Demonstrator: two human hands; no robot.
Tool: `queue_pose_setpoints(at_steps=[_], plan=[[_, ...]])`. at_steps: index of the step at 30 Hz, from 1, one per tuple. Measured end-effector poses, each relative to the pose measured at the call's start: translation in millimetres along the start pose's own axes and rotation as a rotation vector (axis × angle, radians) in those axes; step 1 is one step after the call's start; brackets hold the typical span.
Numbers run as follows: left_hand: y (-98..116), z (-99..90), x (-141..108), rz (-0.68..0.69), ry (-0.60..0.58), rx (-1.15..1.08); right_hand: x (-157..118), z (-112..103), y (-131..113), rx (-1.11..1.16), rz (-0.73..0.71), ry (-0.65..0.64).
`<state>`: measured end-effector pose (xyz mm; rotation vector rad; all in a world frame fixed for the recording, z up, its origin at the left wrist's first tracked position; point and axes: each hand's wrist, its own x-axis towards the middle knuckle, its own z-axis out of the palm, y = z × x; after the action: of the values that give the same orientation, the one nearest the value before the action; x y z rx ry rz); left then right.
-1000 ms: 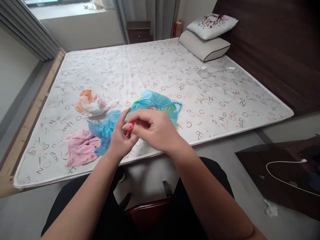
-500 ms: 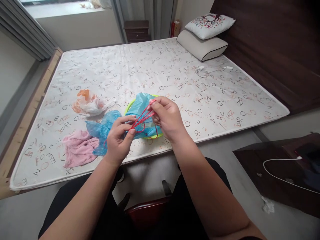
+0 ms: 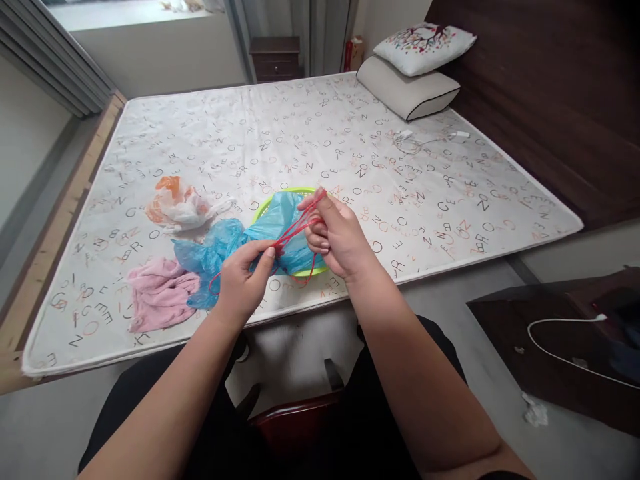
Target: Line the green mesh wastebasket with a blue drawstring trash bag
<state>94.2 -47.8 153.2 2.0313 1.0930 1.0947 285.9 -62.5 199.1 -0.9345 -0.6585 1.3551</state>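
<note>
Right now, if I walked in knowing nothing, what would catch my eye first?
Probably the thin red string, pulled tight between the left hand and the right hand at the bed's near edge. Just behind it a blue plastic bag lies over a green basket. To the left on the letter-printed mattress lie a pink cloth and an orange-and-white bag.

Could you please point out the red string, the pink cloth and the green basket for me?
Red string [image 3: 293, 230], head view: the taut strands between the two hands.
Pink cloth [image 3: 160, 293], head view: middle of the crumpled heap.
Green basket [image 3: 293, 191], head view: far rim, above the blue bag.
</note>
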Motion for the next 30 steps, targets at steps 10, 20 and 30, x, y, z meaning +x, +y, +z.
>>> queue_pose_setpoints(at_steps=[10,20,30], plan=[[1.0,-1.0,0.7,0.178,0.04,0.068,1.6,5.5,17.6,-0.18,-0.033,-0.099],[-1.1,1.9,2.7,-0.121,0.184,-0.331,-0.7,-3.4,9.3,-0.27,-0.007,-0.24],[-7.9,3.1,6.7,-0.356,-0.016,-0.715,8.8,-9.2,16.7,-0.266,-0.064,-0.098]])
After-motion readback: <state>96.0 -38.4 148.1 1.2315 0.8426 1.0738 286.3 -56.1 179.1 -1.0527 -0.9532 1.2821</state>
